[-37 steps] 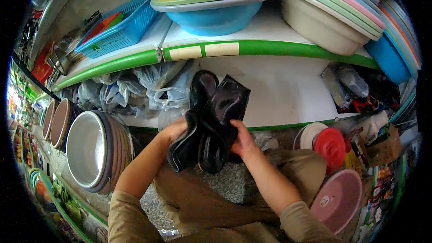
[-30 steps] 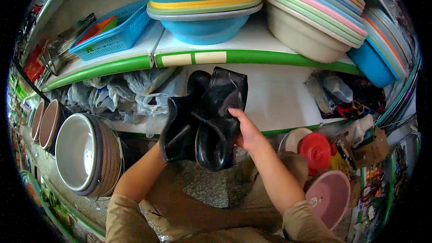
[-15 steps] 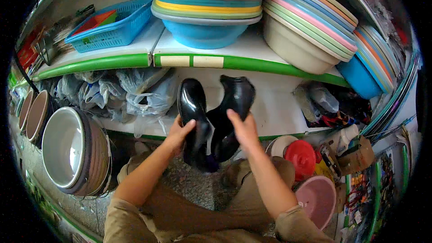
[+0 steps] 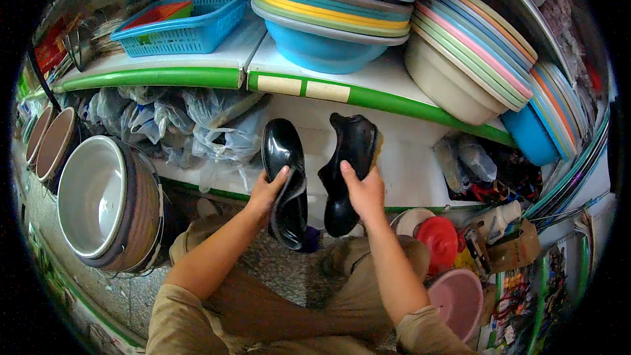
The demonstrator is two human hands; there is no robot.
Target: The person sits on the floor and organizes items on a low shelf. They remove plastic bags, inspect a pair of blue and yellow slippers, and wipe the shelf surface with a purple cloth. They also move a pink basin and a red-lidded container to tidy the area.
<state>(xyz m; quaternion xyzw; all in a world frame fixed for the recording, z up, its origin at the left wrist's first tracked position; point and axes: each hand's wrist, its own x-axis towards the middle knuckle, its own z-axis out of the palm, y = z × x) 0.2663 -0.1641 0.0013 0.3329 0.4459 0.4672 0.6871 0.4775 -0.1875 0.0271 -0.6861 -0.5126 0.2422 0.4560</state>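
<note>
Left hand (image 4: 265, 196) clasps a glossy black rubber boot (image 4: 281, 148); right hand (image 4: 365, 192), a matching black boot (image 4: 353, 144): probably light, bendy, slick, best held mid-length.

The upper white shelf (image 4: 266, 64) carries a blue basket (image 4: 177, 36) and stacks of basins (image 4: 322, 46); on the lower shelf (image 4: 407, 161) lie plastic bags (image 4: 220, 135).

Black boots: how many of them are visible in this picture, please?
2. One boot is in the left hand, and the other boot is in the right hand. I see no others, though some could be hidden.
</note>
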